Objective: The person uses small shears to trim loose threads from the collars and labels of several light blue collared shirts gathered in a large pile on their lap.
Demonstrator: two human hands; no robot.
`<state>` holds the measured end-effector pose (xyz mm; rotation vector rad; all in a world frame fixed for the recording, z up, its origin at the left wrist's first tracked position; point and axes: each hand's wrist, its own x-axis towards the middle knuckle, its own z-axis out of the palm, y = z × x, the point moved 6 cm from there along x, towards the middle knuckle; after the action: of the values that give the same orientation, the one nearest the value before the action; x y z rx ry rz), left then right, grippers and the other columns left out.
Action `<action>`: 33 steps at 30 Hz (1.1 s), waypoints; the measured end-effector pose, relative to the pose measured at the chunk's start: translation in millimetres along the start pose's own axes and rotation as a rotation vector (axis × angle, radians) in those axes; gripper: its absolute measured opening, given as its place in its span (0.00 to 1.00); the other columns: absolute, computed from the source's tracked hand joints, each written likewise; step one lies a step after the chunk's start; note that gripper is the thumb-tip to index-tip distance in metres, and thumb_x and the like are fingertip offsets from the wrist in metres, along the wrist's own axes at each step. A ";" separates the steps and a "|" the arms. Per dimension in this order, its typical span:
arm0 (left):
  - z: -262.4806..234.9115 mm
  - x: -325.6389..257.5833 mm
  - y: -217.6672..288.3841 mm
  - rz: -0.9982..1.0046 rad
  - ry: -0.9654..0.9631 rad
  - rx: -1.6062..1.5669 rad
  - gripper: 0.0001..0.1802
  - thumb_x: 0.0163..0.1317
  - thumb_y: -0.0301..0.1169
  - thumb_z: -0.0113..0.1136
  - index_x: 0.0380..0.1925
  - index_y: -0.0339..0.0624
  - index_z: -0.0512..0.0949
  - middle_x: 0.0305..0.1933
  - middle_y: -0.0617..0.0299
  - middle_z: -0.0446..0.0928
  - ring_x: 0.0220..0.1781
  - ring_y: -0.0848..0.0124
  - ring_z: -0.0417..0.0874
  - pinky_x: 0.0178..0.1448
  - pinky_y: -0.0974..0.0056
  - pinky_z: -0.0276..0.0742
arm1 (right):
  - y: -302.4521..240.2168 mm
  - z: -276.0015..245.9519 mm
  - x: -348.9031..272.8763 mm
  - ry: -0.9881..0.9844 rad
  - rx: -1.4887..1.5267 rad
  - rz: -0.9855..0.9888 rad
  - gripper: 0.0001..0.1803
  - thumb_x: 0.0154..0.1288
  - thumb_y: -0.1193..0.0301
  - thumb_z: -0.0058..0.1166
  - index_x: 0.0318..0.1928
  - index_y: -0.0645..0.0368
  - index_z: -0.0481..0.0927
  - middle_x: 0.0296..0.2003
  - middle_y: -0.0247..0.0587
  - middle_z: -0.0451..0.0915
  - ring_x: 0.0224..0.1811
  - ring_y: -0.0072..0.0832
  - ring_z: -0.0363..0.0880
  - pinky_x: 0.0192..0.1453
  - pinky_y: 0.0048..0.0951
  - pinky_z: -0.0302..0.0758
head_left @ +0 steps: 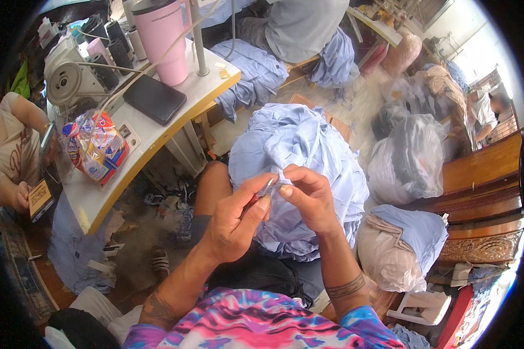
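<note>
Left hand (236, 218): my fingers pinch a small red-handled clipper, tip at the cloth fold.
Right hand (308, 198): fingers pinch a fold of blue cloth (297, 151) heaped on my lap.
Risk: I judge the blade could nick cloth or fingertip, being so close.

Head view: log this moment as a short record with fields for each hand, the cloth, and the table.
left hand: left hand grips a small red-handled metal tool, apparently thread snips, its tip at the cloth
right hand: right hand pinches a fold of the cloth by the tool's tip
cloth: crumpled light blue fabric garment heaped on the person's lap
table: white worktable with yellow edge, upper left, carrying a pink plastic tumbler, a black flat phone and a clear snack bag
</note>
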<state>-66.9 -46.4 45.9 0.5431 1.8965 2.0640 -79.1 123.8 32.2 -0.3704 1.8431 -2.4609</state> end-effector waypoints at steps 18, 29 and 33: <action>-3.1 -0.1 0.2 -0.015 0.017 -0.019 0.24 0.80 0.34 0.49 0.73 0.42 0.70 0.30 0.67 0.74 0.23 0.82 0.70 0.27 0.74 0.70 | 30.1 5.4 -15.3 0.307 0.165 0.095 0.10 0.71 0.75 0.67 0.50 0.60 0.88 0.40 0.30 0.85 0.39 0.16 0.78 0.42 0.20 0.73; -6.4 -2.0 4.3 -0.149 0.030 0.014 0.24 0.79 0.31 0.51 0.71 0.36 0.72 0.33 0.65 0.76 0.34 0.78 0.75 0.40 0.69 0.74 | 10.8 -1.0 -1.0 0.066 -0.089 0.137 0.06 0.69 0.74 0.69 0.43 0.63 0.91 0.34 0.28 0.85 0.36 0.14 0.77 0.40 0.20 0.70; -3.7 -1.9 -7.9 -0.109 0.091 -0.066 0.23 0.80 0.35 0.52 0.69 0.36 0.74 0.29 0.71 0.72 0.19 0.86 0.66 0.22 0.76 0.62 | 8.4 2.0 3.8 0.010 -0.198 0.272 0.07 0.68 0.72 0.70 0.40 0.63 0.91 0.30 0.26 0.85 0.34 0.11 0.76 0.37 0.20 0.70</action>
<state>-67.3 -49.7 37.6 0.3275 1.8561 2.1047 -83.2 118.9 25.4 -0.1043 1.9966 -2.1162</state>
